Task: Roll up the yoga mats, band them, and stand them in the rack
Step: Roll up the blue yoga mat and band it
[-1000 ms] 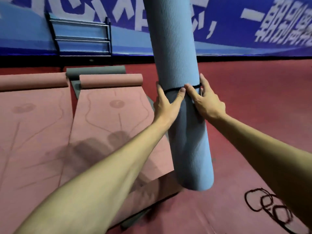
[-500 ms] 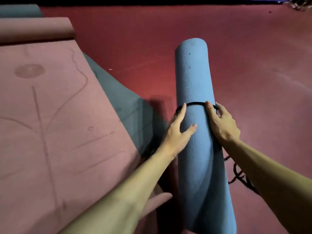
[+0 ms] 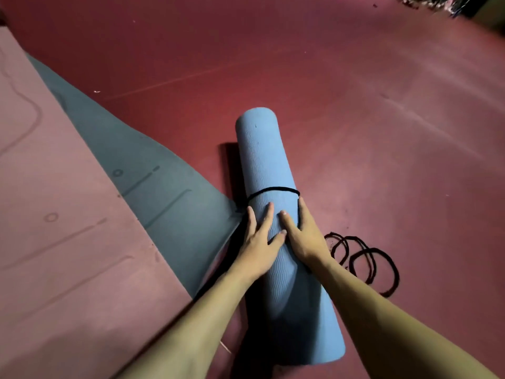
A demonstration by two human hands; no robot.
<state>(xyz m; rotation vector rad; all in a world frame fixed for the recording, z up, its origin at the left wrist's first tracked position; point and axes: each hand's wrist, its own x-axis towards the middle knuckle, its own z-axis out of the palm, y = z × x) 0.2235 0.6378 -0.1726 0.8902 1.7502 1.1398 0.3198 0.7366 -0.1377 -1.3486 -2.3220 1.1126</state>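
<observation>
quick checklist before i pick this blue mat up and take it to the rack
1. Blue yoga mat fully rolled: ok, a tight cylinder lying on the red floor.
2. Black band around the roll: ok, one loop near the middle.
3. Second band on the near end: not ok, none there.
4. Both hands on the roll: ok, left hand and right hand lie flat just below the band.
5. Spare bands clear of the roll: ok, beside it on the right.
6. Rack free: cannot tell, out of view.
</observation>
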